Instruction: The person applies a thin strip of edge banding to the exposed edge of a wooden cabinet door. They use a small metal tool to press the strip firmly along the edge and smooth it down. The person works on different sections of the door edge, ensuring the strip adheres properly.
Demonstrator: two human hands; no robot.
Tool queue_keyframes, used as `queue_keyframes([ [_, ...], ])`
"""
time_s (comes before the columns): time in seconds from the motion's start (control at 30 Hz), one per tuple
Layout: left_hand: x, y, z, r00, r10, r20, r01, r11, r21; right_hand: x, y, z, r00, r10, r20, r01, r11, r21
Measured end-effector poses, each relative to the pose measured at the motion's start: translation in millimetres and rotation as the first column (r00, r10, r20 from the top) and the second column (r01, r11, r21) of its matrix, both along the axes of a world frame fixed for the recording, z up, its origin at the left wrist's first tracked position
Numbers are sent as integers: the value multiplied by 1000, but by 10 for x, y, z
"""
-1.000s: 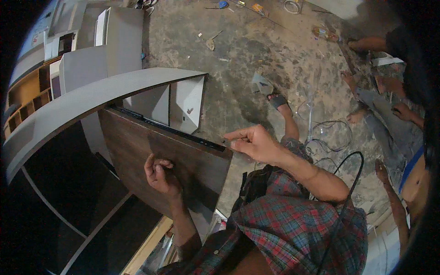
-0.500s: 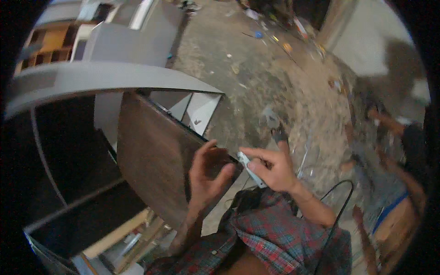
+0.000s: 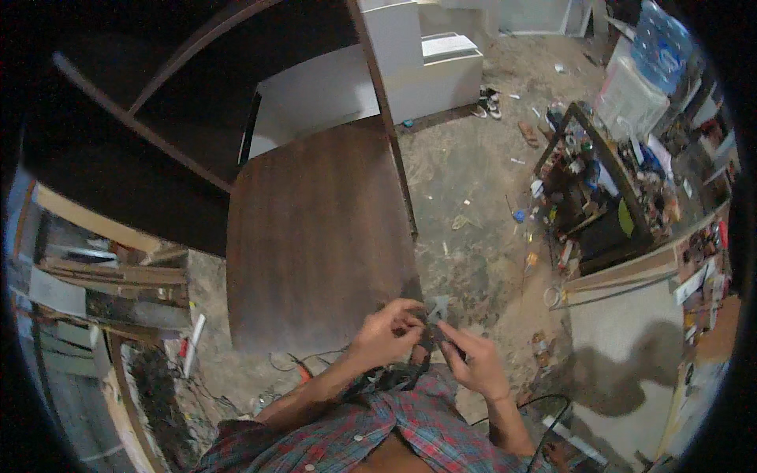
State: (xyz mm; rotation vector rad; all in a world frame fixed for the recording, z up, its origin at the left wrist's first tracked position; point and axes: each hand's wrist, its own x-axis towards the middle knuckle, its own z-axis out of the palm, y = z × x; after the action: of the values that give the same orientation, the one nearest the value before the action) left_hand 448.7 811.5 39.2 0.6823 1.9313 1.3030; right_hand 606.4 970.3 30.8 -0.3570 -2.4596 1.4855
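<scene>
A dark brown wood panel (image 3: 315, 244) stands out like an open door from a tall dark cabinet (image 3: 181, 118). By the panel's near right corner, my left hand (image 3: 388, 337) has its fingers curled in a pinch; whatever is between them is too small to make out. Close beside it on the right, my right hand (image 3: 479, 369) is closed round a slim hand tool (image 3: 451, 353), its thumb along the tool. The tool's tip points toward the left fingertips. Its kind is hard to tell, as the fingers cover much of it.
Wood strips (image 3: 118, 272) lie at the left by the cabinet. A black cable (image 3: 552, 398) loops beside my right forearm. A dark frame (image 3: 599, 189) leans among clutter at the right, below a blue water bottle (image 3: 661, 47). Shoes (image 3: 487, 102) sit on the floor farther off.
My view has swung to the right and levelled, so the panel shows its broad face. The left hand has gone from spread fingers to a pinch near the right hand, which still holds the tool.
</scene>
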Motion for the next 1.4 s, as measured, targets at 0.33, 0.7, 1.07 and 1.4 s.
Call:
queue_keyframes([
  [0.33, 47, -2156, -349, 521, 846, 111, -847, 497, 188, -928, 1021, -848, 950, -264, 167, 275, 454, -848],
  [0.7, 2748, -2840, -2673, -486, 855, 179, -873, -483, -61, -3678, 2018, -778, 991, 102, -90, -99, 994, 39],
  [1.07, 3925, -227, -2977, -353, 845, 403, -912, -214, -350, -4143, 2118, -801, 939, 337, -73, -333, 941, 53],
  [1.4, 3791, -182, -2897, -398, 859, 323, -894, -284, -345, -4199, 2188, -840, 889, 409, -205, -372, 907, 196],
])
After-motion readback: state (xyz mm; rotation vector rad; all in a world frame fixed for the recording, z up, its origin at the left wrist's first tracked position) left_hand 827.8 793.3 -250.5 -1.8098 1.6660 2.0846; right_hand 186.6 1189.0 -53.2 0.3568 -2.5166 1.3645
